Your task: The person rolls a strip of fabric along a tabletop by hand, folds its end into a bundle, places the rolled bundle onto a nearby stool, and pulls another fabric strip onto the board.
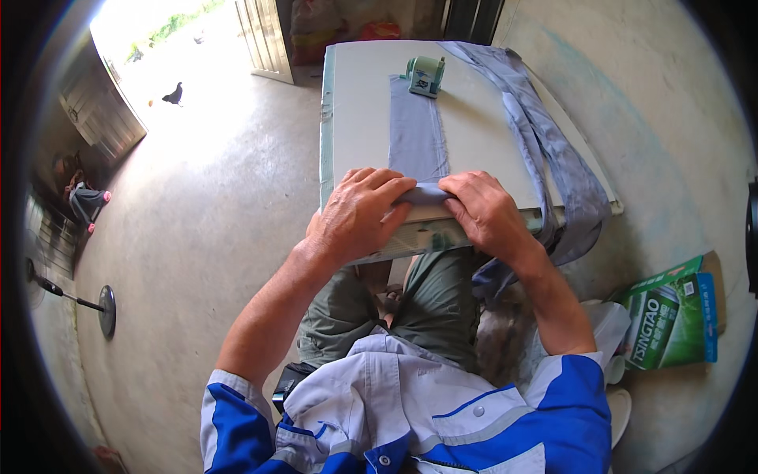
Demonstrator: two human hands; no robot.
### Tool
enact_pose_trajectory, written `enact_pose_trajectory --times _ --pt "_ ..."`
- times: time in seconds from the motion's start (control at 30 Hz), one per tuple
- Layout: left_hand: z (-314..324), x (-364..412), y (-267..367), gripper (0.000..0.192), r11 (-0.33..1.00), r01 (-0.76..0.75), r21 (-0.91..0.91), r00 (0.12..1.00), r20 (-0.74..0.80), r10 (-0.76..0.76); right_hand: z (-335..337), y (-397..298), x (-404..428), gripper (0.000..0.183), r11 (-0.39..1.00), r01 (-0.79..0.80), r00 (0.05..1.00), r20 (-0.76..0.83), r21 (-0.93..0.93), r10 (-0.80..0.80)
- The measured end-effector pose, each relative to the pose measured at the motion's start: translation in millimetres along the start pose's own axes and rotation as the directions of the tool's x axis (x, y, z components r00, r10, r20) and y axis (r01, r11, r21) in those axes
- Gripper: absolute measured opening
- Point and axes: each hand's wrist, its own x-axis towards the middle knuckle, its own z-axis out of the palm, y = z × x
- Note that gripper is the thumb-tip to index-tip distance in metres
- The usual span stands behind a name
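Note:
A strip of blue-grey cloth (417,133) lies lengthwise on the white table top (361,118), its right edge frayed. Its near end is gathered into a roll (423,194) close to the table's front edge. My left hand (366,204) grips the left end of this roll, thumb below and fingers over it. On the right end, my right hand (484,204) has the same kind of hold. At the far end of the strip stands a green pencil sharpener (425,76) with a printed picture, seemingly resting on the cloth.
A longer twisted length of blue-grey cloth (542,130) runs down the table's right side and hangs over the front corner. A green Tsingtao carton (669,320) is on the floor at right. A standing fan (106,311) is at left. A black chicken (173,95) stands near the doorway.

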Motion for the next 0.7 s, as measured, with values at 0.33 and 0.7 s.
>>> enact_pose_trajectory --times 0.33,0.7 --pt "-6 6 -1 0.038 0.991 0.079 -0.112 0.997 -0.007 -0.080 -5 -6 11 0.032 0.993 -0.110 0.994 0.026 0.051 0.109" --pt "0 19 -14 0.039 0.976 0.194 -0.097 0.981 -0.005 -0.195 6 2 17 0.038 0.955 -0.269 0.961 -0.032 0.124 0.275"
